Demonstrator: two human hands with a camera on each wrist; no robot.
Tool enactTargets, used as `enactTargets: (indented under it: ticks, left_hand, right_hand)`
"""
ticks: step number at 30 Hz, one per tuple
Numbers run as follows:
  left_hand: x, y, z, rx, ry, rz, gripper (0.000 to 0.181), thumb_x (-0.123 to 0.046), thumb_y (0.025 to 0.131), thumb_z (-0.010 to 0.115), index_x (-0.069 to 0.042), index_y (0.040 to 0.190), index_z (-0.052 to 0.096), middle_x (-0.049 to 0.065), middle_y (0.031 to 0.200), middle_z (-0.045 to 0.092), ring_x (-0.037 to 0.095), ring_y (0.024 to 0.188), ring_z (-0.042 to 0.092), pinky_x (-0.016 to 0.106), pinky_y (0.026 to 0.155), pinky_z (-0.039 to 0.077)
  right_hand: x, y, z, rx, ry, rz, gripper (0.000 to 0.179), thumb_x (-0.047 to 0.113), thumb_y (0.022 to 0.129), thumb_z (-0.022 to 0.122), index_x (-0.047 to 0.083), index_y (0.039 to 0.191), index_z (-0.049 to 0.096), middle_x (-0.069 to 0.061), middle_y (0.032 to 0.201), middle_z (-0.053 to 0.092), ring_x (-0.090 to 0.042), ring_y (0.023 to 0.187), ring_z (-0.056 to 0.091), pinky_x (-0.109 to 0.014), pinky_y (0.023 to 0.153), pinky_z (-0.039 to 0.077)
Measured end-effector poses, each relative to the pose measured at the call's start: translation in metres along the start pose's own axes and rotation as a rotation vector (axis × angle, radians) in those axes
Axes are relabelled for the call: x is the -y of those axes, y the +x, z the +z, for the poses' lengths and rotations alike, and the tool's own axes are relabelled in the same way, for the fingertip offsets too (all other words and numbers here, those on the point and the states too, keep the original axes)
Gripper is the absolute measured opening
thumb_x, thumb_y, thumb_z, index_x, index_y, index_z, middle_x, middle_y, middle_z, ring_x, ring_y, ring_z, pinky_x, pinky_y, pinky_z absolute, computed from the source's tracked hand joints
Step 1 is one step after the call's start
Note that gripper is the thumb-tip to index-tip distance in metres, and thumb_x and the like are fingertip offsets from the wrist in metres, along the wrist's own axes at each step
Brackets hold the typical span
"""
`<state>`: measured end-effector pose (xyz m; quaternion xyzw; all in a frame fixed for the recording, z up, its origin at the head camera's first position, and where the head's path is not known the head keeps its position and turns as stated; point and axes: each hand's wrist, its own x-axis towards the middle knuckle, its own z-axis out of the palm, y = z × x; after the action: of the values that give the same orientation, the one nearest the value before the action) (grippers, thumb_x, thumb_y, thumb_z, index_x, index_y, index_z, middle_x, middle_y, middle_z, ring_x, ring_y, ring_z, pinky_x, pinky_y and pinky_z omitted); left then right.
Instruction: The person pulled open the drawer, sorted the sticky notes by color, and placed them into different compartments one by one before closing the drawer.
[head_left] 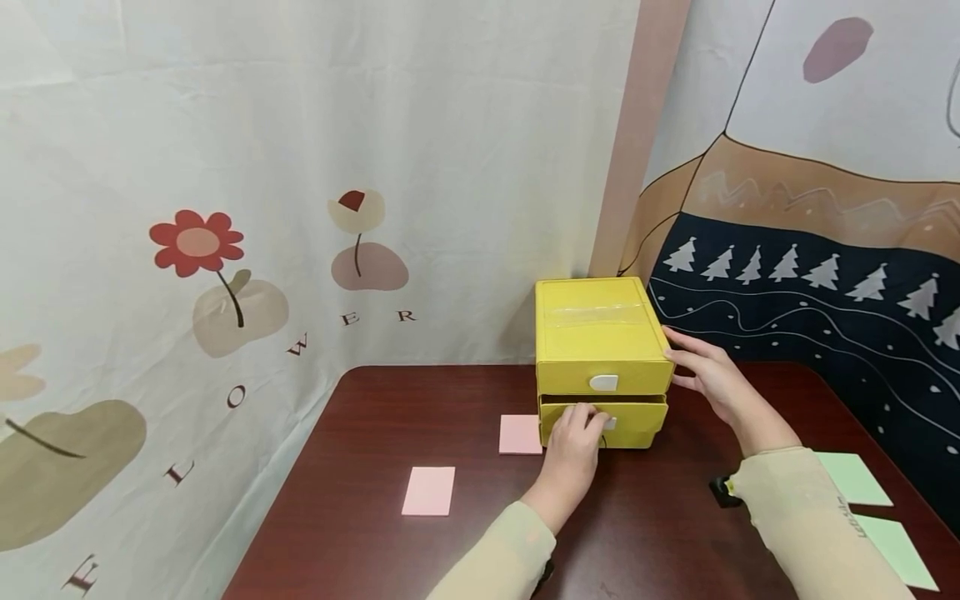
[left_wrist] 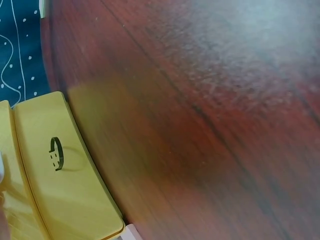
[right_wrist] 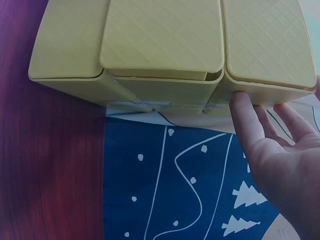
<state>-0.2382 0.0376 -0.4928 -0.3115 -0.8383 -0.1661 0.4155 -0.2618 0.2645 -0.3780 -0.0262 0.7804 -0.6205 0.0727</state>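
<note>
A yellow drawer box (head_left: 592, 321) stands at the back of the table, with clear tape across its top. Its upper drawer (head_left: 566, 377) is closed and has a white tab handle. Below it, a drawer (head_left: 637, 429) sticks out slightly, leaving a dark gap above its front. My left hand (head_left: 573, 446) has its fingers curled at this drawer's front and pinches its white tab handle (head_left: 611, 423). A yellow front with a dark curved mark (left_wrist: 57, 154) shows in the left wrist view. My right hand (head_left: 708, 379) rests its extended fingertips (right_wrist: 241, 102) against the box's right side.
Two pink paper squares (head_left: 428, 491) lie on the dark red table (head_left: 360, 442), left of the box. Two pale green sheets (head_left: 853, 478) lie near the right edge. Behind hang a flower-printed curtain (head_left: 465, 167) and a dark cloth with white trees (head_left: 825, 300).
</note>
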Motion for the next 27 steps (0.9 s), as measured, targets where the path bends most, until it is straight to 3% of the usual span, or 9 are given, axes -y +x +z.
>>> enactTargets:
  ticks: [8, 17, 27]
  left_hand:
    - [-0.0016, -0.0041, -0.0007, -0.006, -0.019, 0.012, 0.02, -0.003, 0.078, 0.073, -0.014, 0.095, 0.069, 0.0, 0.091, 0.055, 0.014, 0.083, 0.057, 0.022, 0.071, 0.05]
    - [-0.0044, -0.0064, -0.0066, -0.031, -0.038, 0.019, 0.013, -0.007, 0.083, 0.068, -0.013, 0.094, 0.069, 0.001, 0.089, 0.056, 0.014, 0.082, 0.057, 0.022, 0.071, 0.05]
    - [-0.0068, -0.0094, -0.0095, -0.064, -0.029, 0.034, 0.008, -0.012, 0.087, 0.065, -0.014, 0.094, 0.07, 0.001, 0.09, 0.056, 0.014, 0.082, 0.057, 0.021, 0.071, 0.05]
  right_hand:
    - [-0.0005, 0.0002, -0.0013, -0.002, 0.001, 0.007, 0.066, 0.039, 0.098, 0.047, 0.016, 0.152, 0.017, -0.012, 0.159, 0.008, 0.005, 0.104, 0.05, -0.029, 0.095, 0.049]
    - [-0.0013, 0.0013, -0.0014, 0.004, 0.013, -0.004, 0.065, 0.038, 0.098, 0.047, 0.016, 0.152, 0.018, -0.012, 0.159, 0.009, 0.011, 0.097, 0.052, -0.024, 0.089, 0.051]
    - [-0.0012, 0.0009, -0.0014, -0.003, -0.007, 0.003, 0.066, 0.04, 0.098, 0.047, 0.016, 0.152, 0.018, -0.012, 0.159, 0.01, 0.007, 0.1, 0.052, -0.027, 0.092, 0.05]
